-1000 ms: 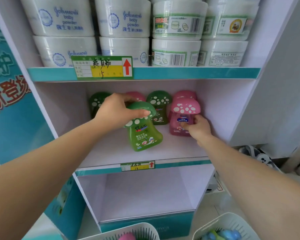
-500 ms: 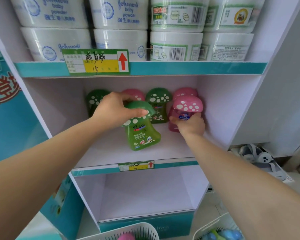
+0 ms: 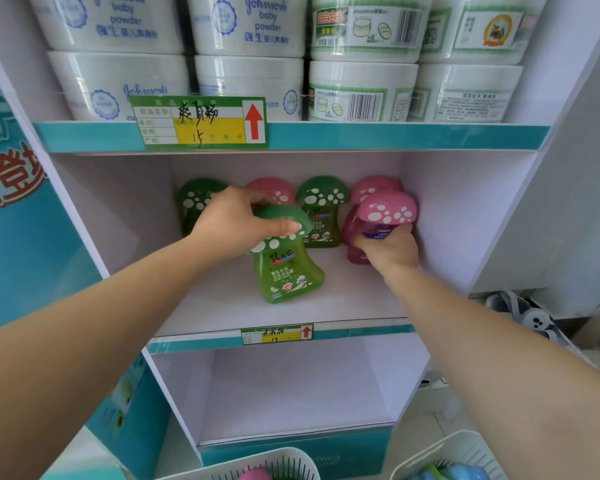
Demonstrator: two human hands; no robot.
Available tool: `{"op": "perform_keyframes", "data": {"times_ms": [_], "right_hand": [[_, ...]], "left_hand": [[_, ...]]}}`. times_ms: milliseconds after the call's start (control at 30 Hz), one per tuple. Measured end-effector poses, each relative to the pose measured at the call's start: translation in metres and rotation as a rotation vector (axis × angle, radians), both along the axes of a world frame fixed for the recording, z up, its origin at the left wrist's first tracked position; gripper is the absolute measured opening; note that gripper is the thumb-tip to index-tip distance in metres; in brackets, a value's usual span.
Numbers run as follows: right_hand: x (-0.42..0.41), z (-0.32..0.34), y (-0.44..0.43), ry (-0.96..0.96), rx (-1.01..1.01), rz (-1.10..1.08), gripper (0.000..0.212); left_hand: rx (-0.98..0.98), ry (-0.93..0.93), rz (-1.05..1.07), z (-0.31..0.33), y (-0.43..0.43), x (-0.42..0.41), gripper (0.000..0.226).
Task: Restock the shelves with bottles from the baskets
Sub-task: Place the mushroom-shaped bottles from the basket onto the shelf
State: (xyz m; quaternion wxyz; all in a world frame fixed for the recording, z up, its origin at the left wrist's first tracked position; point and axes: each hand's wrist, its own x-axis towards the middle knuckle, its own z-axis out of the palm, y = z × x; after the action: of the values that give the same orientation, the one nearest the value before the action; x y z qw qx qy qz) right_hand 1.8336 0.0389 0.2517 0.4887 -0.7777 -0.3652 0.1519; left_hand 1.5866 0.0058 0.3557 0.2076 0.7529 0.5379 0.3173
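My left hand [image 3: 236, 223] grips the spotted cap of a green mushroom-shaped bottle [image 3: 286, 275], which stands tilted on the middle shelf [image 3: 229, 306]. My right hand [image 3: 390, 252] holds the body of a pink mushroom-shaped bottle [image 3: 385, 211] near the shelf's right wall. Behind them a back row holds a green bottle [image 3: 196, 199], a pink bottle [image 3: 274, 188], another green bottle [image 3: 321, 209] and a pink bottle [image 3: 374, 185]. Two white baskets sit at the bottom edge: one [image 3: 281, 462] with a pink cap showing, one [image 3: 454, 452] with blue and green bottles.
White baby powder tubs [image 3: 250, 50] fill the upper shelf, above a green and yellow price tag [image 3: 201, 123]. The lower shelf [image 3: 291, 410] holds nothing. A teal display panel [image 3: 21, 220] stands at the left. Shoes [image 3: 527, 317] lie on the floor at the right.
My right hand has pushed the pink bottle back and to the right, toward the shelf wall. My left hand with the green bottle has shifted a little deeper into the shelf.
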Motion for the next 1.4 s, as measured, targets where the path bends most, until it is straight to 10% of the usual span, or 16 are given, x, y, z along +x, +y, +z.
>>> {"op": "perform_keyframes", "data": {"times_ms": [1400], "right_hand": [[-0.003, -0.005, -0.018, -0.205, 0.055, -0.079, 0.066]], "left_hand": [[0.080, 0.095, -0.021, -0.006, 0.044, 0.062, 0.053]]}}
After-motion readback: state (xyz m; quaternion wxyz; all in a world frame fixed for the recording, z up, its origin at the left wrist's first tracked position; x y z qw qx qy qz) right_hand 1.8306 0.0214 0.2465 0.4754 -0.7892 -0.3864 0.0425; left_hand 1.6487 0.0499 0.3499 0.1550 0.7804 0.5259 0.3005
